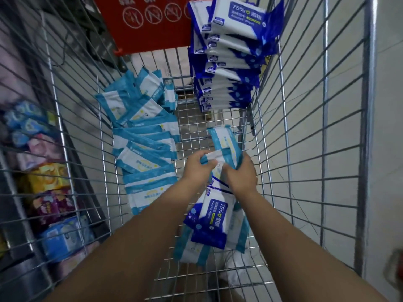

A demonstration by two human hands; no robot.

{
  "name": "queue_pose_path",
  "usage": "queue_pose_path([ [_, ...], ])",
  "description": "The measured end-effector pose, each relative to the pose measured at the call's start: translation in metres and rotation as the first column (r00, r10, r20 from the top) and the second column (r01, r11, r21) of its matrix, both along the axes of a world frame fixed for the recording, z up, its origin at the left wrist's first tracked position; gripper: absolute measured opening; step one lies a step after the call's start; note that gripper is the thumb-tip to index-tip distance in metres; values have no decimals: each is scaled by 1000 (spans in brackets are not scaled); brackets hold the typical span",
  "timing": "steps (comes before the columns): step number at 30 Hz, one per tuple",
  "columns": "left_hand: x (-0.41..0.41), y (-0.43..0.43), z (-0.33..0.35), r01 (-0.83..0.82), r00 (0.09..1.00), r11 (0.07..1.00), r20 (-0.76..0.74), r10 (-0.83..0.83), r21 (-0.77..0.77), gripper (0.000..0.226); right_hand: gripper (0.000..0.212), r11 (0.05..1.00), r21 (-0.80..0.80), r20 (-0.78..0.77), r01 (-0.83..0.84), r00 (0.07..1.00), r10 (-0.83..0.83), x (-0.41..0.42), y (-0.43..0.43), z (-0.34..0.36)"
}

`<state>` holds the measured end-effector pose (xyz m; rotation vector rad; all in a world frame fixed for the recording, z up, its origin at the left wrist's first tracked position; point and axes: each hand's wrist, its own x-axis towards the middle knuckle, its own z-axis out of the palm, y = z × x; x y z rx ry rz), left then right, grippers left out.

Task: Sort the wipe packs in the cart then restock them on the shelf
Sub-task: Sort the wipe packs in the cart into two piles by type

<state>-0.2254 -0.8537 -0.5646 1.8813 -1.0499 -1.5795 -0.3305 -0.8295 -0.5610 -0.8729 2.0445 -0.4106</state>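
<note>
Inside the wire cart a tall stack of dark blue alcohol wipe packs leans at the far right. Several light blue wipe packs lie in a row along the left side. Near me is a mixed pile with a dark blue pack on top of light blue ones. My left hand and my right hand both grip light blue packs above that pile, in the middle of the cart.
A red warning sign hangs at the cart's far end. Shelves with coloured goods run along the left outside the cart. A pale tiled floor shows on the right.
</note>
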Motion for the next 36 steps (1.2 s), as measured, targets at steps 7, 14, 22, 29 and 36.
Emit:
queue_pose_path([
  [7,26,-7,11,-195,978,981,-74,195,11,8,57,994,-62,-49,-89,995,86,11,2,7],
  [14,50,-11,54,-456,726,879,-512,460,143,11,45,923,-69,607,379,750,-263,51,-16,40],
  [22,108,52,65,-575,643,754,-395,656,316,11,20,919,356,850,171,348,-395,79,-24,41],
  [29,125,102,21,-313,862,945,445,242,92,26,19,965,253,605,68,767,-213,102,-2,24],
  [36,129,78,32,-215,700,962,660,272,-169,6,42,963,215,618,162,741,-262,96,6,22],
])
